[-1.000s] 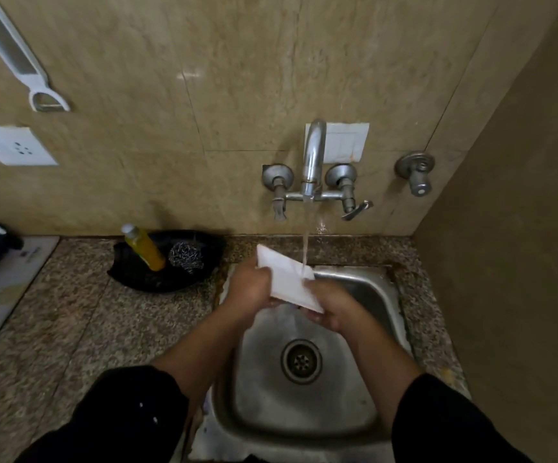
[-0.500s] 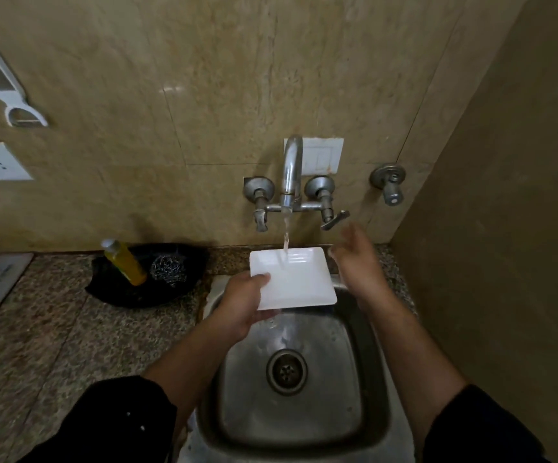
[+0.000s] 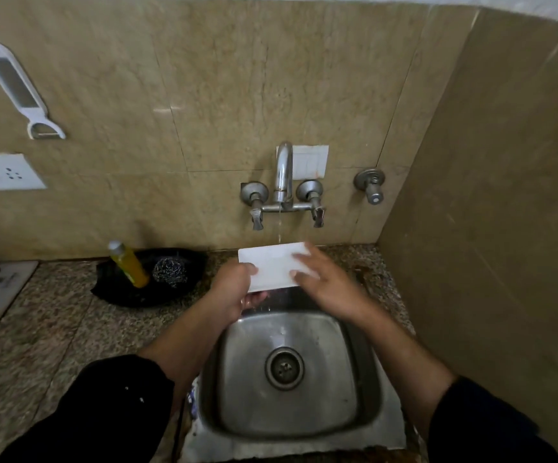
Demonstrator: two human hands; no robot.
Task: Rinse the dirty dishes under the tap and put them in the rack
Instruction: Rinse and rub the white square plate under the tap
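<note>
A square white plate (image 3: 271, 267) is held flat over the back of the steel sink (image 3: 291, 412), under the wall tap (image 3: 283, 177). Only a thin trickle of water falls onto its far edge. My left hand (image 3: 234, 289) grips the plate's left edge, thumb on top and fingers beneath. My right hand (image 3: 324, 284) lies on the plate's right side, fingers spread across its top. The tap's two handles (image 3: 317, 212) point downward. No rack is in view.
A black tray (image 3: 127, 292) on the granite counter left of the sink holds a yellow soap bottle (image 3: 128, 264) and a steel scrubber (image 3: 170, 269). A peeler (image 3: 17, 88) hangs on the tiled wall above a socket (image 3: 7, 171). A side wall stands close on the right.
My right hand has come back from the tap handle and landed on the plate. The water has dropped from a steady stream to a trickle. The left hand kept hold.
</note>
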